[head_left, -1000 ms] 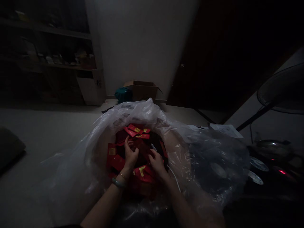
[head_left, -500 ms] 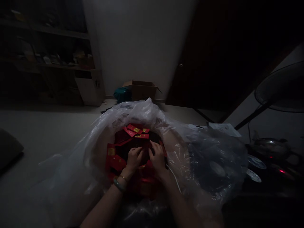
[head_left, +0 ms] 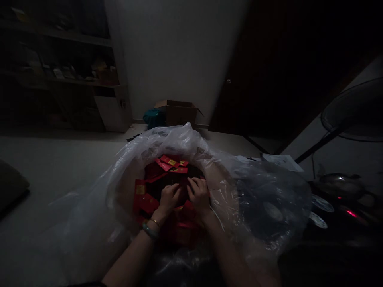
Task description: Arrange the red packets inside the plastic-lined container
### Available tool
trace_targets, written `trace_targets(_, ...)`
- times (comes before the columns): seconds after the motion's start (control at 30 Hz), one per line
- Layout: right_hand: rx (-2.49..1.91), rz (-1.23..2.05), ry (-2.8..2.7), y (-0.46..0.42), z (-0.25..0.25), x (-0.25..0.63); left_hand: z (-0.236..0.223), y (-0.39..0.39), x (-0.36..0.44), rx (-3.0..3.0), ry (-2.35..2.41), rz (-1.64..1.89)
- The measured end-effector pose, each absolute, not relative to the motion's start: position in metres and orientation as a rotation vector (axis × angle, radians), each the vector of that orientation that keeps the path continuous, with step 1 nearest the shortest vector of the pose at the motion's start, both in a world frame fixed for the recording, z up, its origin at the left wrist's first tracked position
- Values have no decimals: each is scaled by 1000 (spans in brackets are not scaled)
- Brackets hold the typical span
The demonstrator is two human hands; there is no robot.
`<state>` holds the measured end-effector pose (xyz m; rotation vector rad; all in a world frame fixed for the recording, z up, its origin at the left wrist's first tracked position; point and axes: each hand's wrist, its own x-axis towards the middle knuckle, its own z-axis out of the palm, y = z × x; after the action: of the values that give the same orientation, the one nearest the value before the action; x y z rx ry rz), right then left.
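In the dim head view, both my hands are close together over a pile of red packets with gold patches [head_left: 149, 203]. My left hand [head_left: 169, 198], with a green bangle and a gold-coloured bracelet at the wrist, is closed in a pinch. My right hand [head_left: 198, 196] has its fingers bent inward toward the left. Between the fingertips a dark red packet [head_left: 183, 194] shows faintly; its edges are lost in shadow. More red packets [head_left: 171, 161] lie beyond the hands. Clear plastic sheeting [head_left: 170, 137] rings the pile, and a thin white cord [head_left: 218, 218] runs beside my right wrist.
Behind the plastic stand an open cardboard box [head_left: 180, 113] and a teal bag [head_left: 154, 118] against the wall. Shelves [head_left: 80, 81] are at the left. On the right are a fan [head_left: 356, 109], a metal kettle [head_left: 341, 182], small patterned dishes [head_left: 322, 203] and a red light [head_left: 351, 214].
My right hand's fingers have shifted slightly to the left and bent more. My left hand stays almost in place. The packets lie as before.
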<state>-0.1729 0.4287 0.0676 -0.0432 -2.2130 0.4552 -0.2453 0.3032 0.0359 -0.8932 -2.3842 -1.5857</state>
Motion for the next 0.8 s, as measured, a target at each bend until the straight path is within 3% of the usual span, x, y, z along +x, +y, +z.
trace_targets(0.37,-58,575,-2244,435,74,-172,41,302,-243,-951,-2485,-1473)
trace_targets(0.53,128,783,-2280,446,85,-166,48,297,-249,-808,-2456,-1708)
trace_targets(0.8,-247,1167,-2254,442,71,-168,57,294,-257,-743,-2285,-2003)
